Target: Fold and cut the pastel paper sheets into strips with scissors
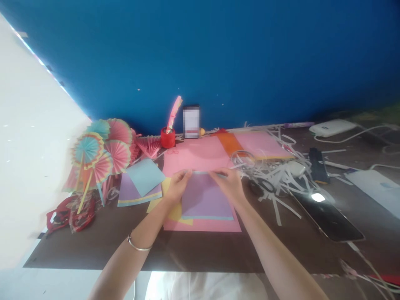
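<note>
Head view, hours read from the purple sheet as dial centre, twelve toward the blue wall (200, 54).

Item, purple sheet (206, 200): one, pale blue along its near and far edges; lay before me over a yellow sheet (176, 214) and a large pink sheet (195, 154). Relative to my left hand, it extended toward four o'clock; relative to my right, toward eight.

Item, my left hand (178, 185): at the sheet's eleven o'clock, thumb and fingers pinching the left end of the far edge. Silver bangle (139, 249) on that forearm.

Item, my right hand (229, 183): at one o'clock, fingertips gripping the same edge near its right end.

Item, light-blue sheet (146, 177): toward ten, overlapping another purple piece (128, 193).

Item, pleated paper fans (116, 156): several, pink, blue and yellow, bunched at ten, farther out.

Item, red cup (168, 139): at eleven, a pink folded strip (173, 114) standing in it.

Item, upright panel (191, 121): just short of twelve, its face blurred.

Item, orange paper (231, 143): at one.

Item, white paper strips (276, 210): tangled heap, between two and three.

Item, dark phone (331, 218): just past three, face up, cable at its near end.
</note>
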Demonstrator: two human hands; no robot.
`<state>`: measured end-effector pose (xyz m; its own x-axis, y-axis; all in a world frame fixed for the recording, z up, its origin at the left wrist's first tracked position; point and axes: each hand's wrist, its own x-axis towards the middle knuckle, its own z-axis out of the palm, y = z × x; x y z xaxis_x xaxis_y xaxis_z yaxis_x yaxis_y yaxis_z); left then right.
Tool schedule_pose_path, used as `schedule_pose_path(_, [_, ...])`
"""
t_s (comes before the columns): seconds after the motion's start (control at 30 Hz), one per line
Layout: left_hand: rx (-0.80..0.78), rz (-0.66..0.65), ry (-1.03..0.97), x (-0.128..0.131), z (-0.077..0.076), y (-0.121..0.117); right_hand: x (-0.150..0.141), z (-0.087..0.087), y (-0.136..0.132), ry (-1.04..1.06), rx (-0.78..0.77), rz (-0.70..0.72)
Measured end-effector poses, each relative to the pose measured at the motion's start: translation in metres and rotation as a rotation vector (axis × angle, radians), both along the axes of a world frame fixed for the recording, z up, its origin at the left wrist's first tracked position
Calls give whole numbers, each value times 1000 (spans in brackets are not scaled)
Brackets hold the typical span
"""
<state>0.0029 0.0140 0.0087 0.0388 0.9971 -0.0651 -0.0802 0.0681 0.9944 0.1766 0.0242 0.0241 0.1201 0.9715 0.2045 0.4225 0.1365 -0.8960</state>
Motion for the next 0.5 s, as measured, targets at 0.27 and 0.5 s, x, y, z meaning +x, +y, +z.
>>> schedule_pose_path(0.27, [21, 61, 35, 0, -1, 5, -4, 0, -3, -4, 54, 61])
schedule_pose_path(0.5, [161, 175, 248, 0, 1, 10, -6, 3, -6, -3, 62, 70])
